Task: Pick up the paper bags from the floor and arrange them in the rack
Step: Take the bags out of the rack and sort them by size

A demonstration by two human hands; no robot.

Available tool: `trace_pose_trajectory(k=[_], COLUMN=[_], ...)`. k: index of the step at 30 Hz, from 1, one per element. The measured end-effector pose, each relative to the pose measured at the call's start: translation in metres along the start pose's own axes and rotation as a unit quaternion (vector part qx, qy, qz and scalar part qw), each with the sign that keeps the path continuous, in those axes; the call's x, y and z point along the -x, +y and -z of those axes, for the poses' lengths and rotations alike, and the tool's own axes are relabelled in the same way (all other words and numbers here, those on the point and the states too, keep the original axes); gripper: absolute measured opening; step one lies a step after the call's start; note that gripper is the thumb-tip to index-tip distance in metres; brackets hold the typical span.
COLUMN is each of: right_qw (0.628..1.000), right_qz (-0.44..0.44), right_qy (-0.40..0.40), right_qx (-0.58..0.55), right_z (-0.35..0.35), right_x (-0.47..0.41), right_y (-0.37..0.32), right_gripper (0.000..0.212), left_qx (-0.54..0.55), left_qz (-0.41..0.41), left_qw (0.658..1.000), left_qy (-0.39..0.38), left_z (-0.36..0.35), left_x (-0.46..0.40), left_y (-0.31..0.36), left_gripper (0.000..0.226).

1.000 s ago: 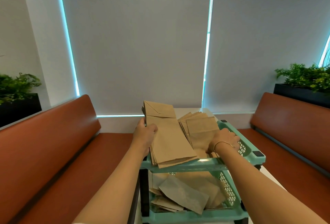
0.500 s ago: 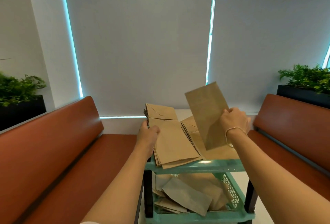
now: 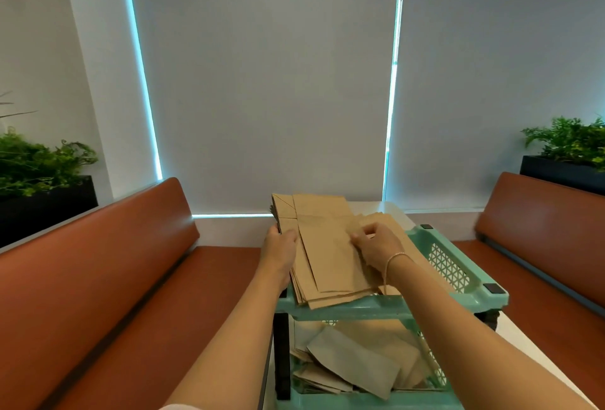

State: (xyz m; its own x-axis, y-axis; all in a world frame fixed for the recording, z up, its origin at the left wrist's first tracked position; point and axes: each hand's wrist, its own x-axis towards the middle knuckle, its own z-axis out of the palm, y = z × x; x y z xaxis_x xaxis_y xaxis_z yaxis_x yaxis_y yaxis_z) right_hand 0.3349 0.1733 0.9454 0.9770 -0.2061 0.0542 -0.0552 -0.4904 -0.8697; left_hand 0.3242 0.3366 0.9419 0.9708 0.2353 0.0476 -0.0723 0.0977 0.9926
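A mint-green plastic rack (image 3: pixel 458 278) stands in front of me on a white table. On its top shelf lies a stack of flat brown paper bags (image 3: pixel 327 265). My left hand (image 3: pixel 281 247) grips the stack's left edge. My right hand (image 3: pixel 376 246) pinches the right edge of the topmost bag, which lies on the stack. A second pile of bags (image 3: pixel 393 223) sits behind my right hand, partly hidden. The lower shelf holds several loose, crumpled bags (image 3: pixel 357 367).
Brown upholstered benches run along the left (image 3: pixel 98 278) and right (image 3: pixel 540 229). Dark planters with green plants stand behind each bench, at the left (image 3: pixel 39 164) and right (image 3: pixel 569 144). Grey roller blinds fill the wall ahead.
My right hand lifted one bag from the right pile, swung it up, then brought it left and down onto the stack that my left hand holds.
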Motion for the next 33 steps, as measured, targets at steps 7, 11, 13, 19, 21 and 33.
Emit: trace_pose_trajectory(k=[7, 11, 13, 19, 21, 33], right_qw=[0.997, 0.995, 0.98, 0.932, 0.927, 0.923], right_qz=[0.046, 0.014, -0.028, -0.105, -0.101, -0.084], right_qy=[-0.02, 0.019, 0.057, 0.062, 0.067, 0.165], right_qx=[0.053, 0.095, 0.19, 0.343, 0.355, 0.336], right_z=[-0.016, -0.005, 0.006, 0.017, 0.015, 0.021], right_x=[0.011, -0.003, -0.01, -0.051, -0.063, -0.029], right_y=[-0.007, 0.002, 0.013, 0.059, 0.067, 0.044], right_gripper=[0.042, 0.054, 0.062, 0.096, 0.097, 0.071], left_qx=[0.005, -0.015, -0.017, -0.032, -0.028, -0.025], left_qz=[-0.007, 0.0, 0.001, -0.012, -0.012, -0.005], left_qw=[1.0, 1.0, 1.0, 0.999, 1.0, 1.0], left_qy=[-0.025, -0.009, -0.006, -0.007, -0.008, -0.01], left_z=[0.0, 0.001, 0.001, 0.0, -0.001, 0.0], left_x=[-0.002, -0.006, -0.007, -0.012, -0.012, -0.009], left_y=[-0.004, -0.008, -0.009, -0.012, -0.012, -0.01], left_gripper=[0.033, 0.035, 0.034, 0.034, 0.032, 0.03])
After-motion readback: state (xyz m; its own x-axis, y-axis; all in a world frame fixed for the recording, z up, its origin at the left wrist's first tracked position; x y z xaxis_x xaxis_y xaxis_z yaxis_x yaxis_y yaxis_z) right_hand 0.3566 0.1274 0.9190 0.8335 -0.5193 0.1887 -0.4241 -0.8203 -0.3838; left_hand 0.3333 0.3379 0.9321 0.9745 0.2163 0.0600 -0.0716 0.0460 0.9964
